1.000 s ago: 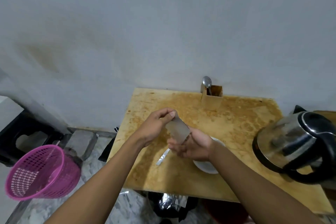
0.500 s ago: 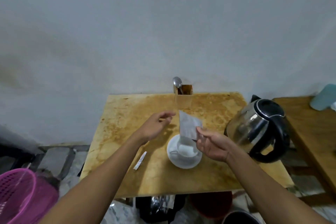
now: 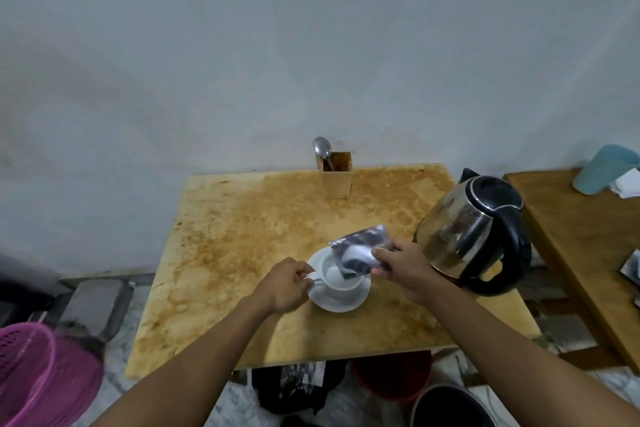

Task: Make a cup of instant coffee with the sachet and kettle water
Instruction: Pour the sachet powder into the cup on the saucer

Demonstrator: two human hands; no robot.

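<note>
1. The right hand [image 3: 403, 267] pinches a silver sachet [image 3: 360, 253] between its thumb and fingers [image 3: 381, 255]. The fingers are closed tight on the sachet's right edge.
2. The sachet is tipped, with one low corner pointing down into the white cup [image 3: 341, 282]. It hangs just above the cup.
3. The left hand [image 3: 285, 284] is beside the cup on its left. Its fingers are curled in and pinch the cup's small handle [image 3: 313, 279].
4. The cup stands on a white saucer [image 3: 337, 302].
5. The saucer sits on a stained wooden table [image 3: 242, 253], near the front and a bit to the right.
6. A shiny kettle [image 3: 474, 236] with a black lid and black handle stands on the table just to the right of the right hand.
7. At the back of the table, by the wall, there is a small wooden box [image 3: 335, 177]. A spoon [image 3: 322, 148] stands in it with its bowl end up.
8. A pink basket [image 3: 38, 374] is on the floor at the left.
9. A second wooden table [image 3: 581, 236] is at the right, with a pale blue cup [image 3: 604, 168] lying on it.
</note>
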